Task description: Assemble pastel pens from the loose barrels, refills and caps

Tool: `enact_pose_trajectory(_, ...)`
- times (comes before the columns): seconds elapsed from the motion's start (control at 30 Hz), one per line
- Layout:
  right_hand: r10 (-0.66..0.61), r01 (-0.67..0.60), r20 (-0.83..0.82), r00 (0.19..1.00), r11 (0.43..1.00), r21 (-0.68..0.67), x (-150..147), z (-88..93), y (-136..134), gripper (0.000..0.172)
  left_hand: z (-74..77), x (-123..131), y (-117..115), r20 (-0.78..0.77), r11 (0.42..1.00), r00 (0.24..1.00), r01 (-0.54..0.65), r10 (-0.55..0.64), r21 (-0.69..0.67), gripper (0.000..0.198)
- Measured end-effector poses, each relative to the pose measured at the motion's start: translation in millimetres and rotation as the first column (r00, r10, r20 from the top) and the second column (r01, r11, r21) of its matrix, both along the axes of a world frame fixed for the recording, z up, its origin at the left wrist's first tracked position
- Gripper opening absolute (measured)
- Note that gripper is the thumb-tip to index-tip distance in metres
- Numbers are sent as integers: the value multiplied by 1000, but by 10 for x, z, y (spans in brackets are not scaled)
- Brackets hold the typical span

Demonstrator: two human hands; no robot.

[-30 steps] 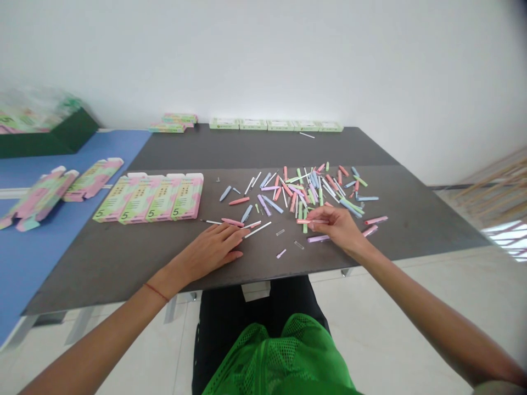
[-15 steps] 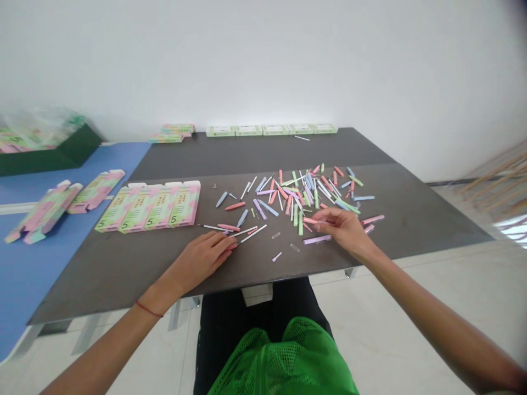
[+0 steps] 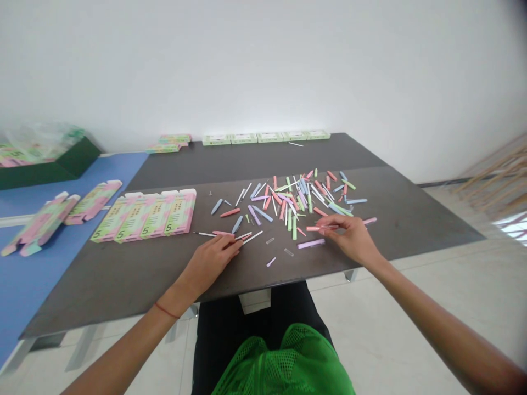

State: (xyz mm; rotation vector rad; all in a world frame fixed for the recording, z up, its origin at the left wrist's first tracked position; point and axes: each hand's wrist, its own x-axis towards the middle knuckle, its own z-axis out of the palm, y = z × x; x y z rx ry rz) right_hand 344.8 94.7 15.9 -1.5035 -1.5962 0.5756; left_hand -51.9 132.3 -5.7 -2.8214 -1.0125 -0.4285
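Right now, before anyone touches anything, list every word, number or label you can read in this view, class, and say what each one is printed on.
"5": printed large near one end of the four flat pink-and-green carton blanks.
Smaller print on those blanks: too small to read.
Print on the pale green boxes along the far table edge: too small and blurred to read.

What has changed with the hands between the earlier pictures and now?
The right hand, still pinching a pink pen barrel, drew it rightward. The left hand barely moved; the flat printed boxes and scattered pen parts stayed in place.
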Motion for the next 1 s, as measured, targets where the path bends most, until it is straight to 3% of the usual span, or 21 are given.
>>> enact_pose_trajectory(0.1, -16, 14, 102, 995, 1000, 17, 61, -61, 50, 16, -9, -26, 14, 61, 999, 997, 38, -38, -3, 21)
enact_pose_trajectory(0.37, 166, -163, 168, 972, 986, -27, 166, -294, 177, 15, -4, -110, 11, 109, 995, 990, 96, -93, -26, 17)
enact_pose_trajectory(0.47, 220, -231, 256, 941, 973, 13, 178, -282, 158, 14, -10, -145, 2, 98, 994, 990, 105, -102, -33, 17)
enact_pose_trajectory(0.57, 239, -276, 382, 893, 960, 44, 139, -157, 147, 15, 8, -184, -13, 87, 990, 988, 130, -125, -53, 19)
enact_pose_trajectory(0.73, 74, -151, 578, 812, 985, 85, -232, 169, 415, 29, 63, -267, -76, 80, 978, 978, 196, -190, -71, 34)
enact_pose_trajectory(0.87, 63, 45, 726, 685, 991, -128, -681, 285, 860, 37, 32, -311, -162, 89, 986, 983, 163, -160, -21, 35)
enact_pose_trajectory(0.9, 106, 75, 731, 674, 975, -210, -766, 284, 954, 38, 19, -314, -187, 84, 989, 985, 150, -150, -3, 35)
enact_pose_trajectory(1.0, 150, 98, 733, 664, 954, -285, -901, 248, 1140, 34, -12, -308, -266, 86, 993, 989, 115, -117, 30, 33)
